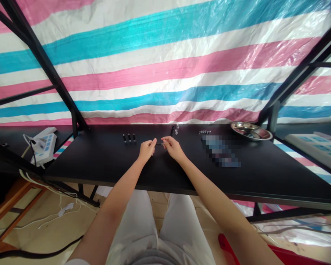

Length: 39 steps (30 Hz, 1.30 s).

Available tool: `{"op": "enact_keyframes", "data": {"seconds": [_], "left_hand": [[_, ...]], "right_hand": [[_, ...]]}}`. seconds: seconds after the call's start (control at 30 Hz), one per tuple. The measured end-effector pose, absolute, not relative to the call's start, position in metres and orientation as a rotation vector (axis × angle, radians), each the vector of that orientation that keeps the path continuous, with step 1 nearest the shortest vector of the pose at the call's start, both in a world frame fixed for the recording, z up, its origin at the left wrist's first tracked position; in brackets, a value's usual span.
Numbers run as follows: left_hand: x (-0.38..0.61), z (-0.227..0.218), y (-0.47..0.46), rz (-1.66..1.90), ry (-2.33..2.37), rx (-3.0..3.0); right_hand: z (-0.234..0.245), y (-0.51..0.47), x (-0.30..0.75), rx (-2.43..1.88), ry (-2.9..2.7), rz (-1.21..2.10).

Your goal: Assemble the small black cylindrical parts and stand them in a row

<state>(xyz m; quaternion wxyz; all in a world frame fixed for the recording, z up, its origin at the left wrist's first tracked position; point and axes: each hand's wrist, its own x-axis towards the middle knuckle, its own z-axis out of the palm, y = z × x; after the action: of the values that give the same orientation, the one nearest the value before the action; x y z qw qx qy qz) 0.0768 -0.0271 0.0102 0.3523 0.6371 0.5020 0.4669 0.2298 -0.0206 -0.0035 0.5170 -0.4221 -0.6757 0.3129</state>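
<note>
My left hand [147, 151] and my right hand [172, 148] meet over the middle of the black table, fingers closed in a pinch. Between them runs a small thin dark rod [159, 144] with a lighter part at the right fingertips. Its ends are hidden by the fingers, and its exact kind is too small to make out. To the left stand three short black cylinders with silvery ends [129, 138]. Behind my right hand are a small black piece [172, 130] and small clear pieces [177, 129]. Several tiny shiny pieces [205, 132] form a row further right.
A round steel dish [251, 131] sits at the back right; a blurred-out dark bluish object [220, 151] lies before it. Power strips [45, 147] with cables are on the left. Black metal posts [44, 62] and a striped plastic sheet [160, 81] enclose the table [99, 162].
</note>
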Motion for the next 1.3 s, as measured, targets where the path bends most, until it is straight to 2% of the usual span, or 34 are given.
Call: {"op": "enact_keyframes", "data": {"seconds": [0.47,0.8,1.0,1.13,1.3], "left_hand": [[0.073,0.007,-0.021,1.345,1.238,1.523],[0.073,0.002,-0.017,1.233,1.162,1.611],[0.073,0.003,-0.018,1.292,1.173,1.605],[0.072,0.006,-0.018,1.436,1.205,1.489],[0.071,0.006,-0.016,1.475,1.224,1.455]], "right_hand": [[-0.009,-0.018,0.235,-1.072,-1.781,0.628],[-0.014,-0.014,0.242,-1.086,-1.839,0.531],[-0.014,-0.014,0.242,-1.092,-1.929,0.46],[-0.016,-0.011,0.248,-1.246,-1.903,0.315],[-0.023,0.005,0.27,-1.568,-1.518,0.238]]}}
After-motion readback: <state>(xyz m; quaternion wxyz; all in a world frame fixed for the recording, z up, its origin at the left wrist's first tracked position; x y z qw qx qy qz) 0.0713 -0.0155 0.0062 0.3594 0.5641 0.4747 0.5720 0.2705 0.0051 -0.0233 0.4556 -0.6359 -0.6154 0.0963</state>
